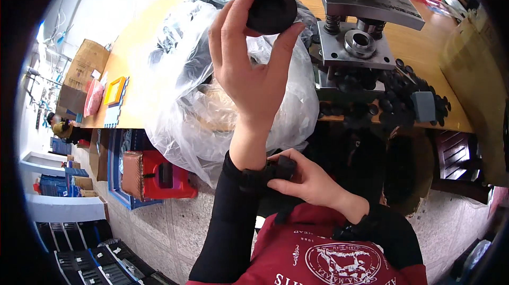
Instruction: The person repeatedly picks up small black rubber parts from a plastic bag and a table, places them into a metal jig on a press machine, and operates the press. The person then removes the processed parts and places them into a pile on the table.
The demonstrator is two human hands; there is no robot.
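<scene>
Round black disc point(272, 10), aloft in the left hand point(250, 75)

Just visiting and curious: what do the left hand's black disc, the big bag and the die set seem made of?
Black disc: perhaps rubber or plastic; smooth, dull, dark. Bag: likely thin plastic film; translucent, crinkled, glinting. Die set: apparently machined steel; grey, crisp edges, metallic shine.

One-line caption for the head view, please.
Left hand holds up a black disc, right hand on the left wristband, plastic bag and metal press on the table.
</scene>
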